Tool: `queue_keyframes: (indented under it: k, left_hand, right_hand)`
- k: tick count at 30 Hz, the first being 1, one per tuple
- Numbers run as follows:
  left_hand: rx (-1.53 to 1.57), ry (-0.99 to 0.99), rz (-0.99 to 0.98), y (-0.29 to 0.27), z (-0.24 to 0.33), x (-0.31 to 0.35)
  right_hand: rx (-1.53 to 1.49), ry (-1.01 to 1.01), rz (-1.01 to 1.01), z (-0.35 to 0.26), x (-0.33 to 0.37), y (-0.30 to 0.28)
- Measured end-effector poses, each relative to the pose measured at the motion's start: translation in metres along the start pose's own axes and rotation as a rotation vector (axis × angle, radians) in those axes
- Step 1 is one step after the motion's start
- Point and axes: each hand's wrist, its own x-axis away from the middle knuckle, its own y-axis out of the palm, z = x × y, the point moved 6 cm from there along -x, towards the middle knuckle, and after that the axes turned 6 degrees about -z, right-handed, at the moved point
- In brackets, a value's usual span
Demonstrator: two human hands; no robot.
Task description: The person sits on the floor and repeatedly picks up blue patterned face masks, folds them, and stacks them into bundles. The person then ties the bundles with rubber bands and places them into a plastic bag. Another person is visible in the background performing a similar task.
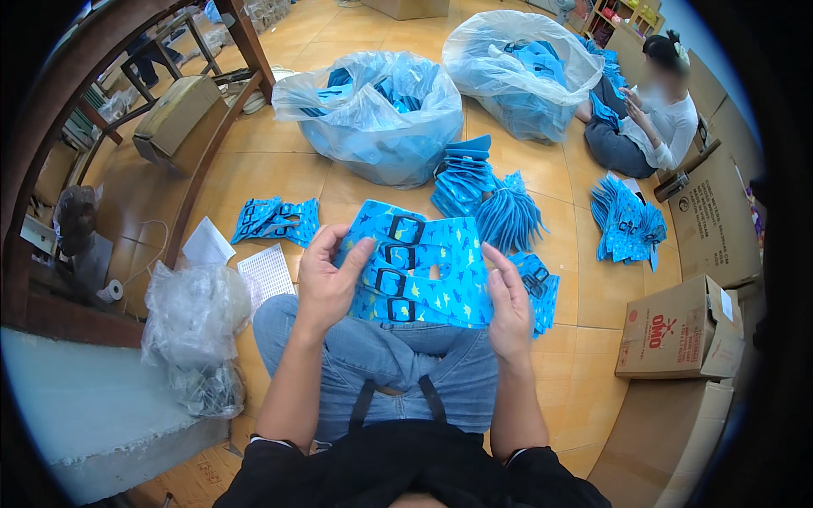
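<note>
Over my lap I hold a fanned stack of blue patterned fabric straps (428, 271) with black buckles. My left hand (329, 275) grips the stack's left end, thumb on top. Against the stack's right edge lies my right hand (508, 300), fingers straight. The buckles line up down the middle of the stack.
Piles of the same blue straps lie on the tiled floor at the left (275, 220), ahead (487, 199) and right (627, 222). Two clear plastic bags (377, 114) (521, 68) hold more. A seated person (648, 118) works at the far right. Cardboard boxes (677, 330) stand right; crumpled plastic (195, 317) left.
</note>
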Motion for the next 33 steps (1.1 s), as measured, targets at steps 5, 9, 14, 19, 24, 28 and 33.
queue_keyframes:
  k: [5, 9, 14, 19, 24, 28, 33]
  left_hand:
    - [0.188, 0.090, 0.083, -0.009, 0.011, -0.003]
    - [0.242, 0.094, 0.046, -0.007, 0.020, -0.005]
    - [0.478, 0.145, 0.164, -0.011, 0.027, -0.001]
    - [0.517, 0.131, 0.203, -0.014, 0.026, 0.001]
    - [0.391, 0.081, 0.221, -0.014, 0.023, 0.007]
    - [0.379, 0.001, 0.084, 0.000, 0.026, 0.011]
    - [0.226, 0.077, -0.005, 0.015, 0.038, 0.016]
  right_hand:
    - [-0.158, 0.186, 0.016, 0.019, 0.001, -0.002]
    - [-0.348, 0.126, 0.026, 0.016, 0.003, 0.002]
    - [-0.362, 0.182, 0.076, 0.043, -0.003, -0.016]
    - [0.182, 0.148, 0.076, 0.106, -0.022, -0.037]
    - [0.862, 0.016, 0.203, 0.104, -0.017, -0.035]
    - [-0.416, 0.110, 0.025, 0.058, -0.020, -0.014]
    - [-0.274, 0.117, -0.161, -0.028, -0.023, -0.008]
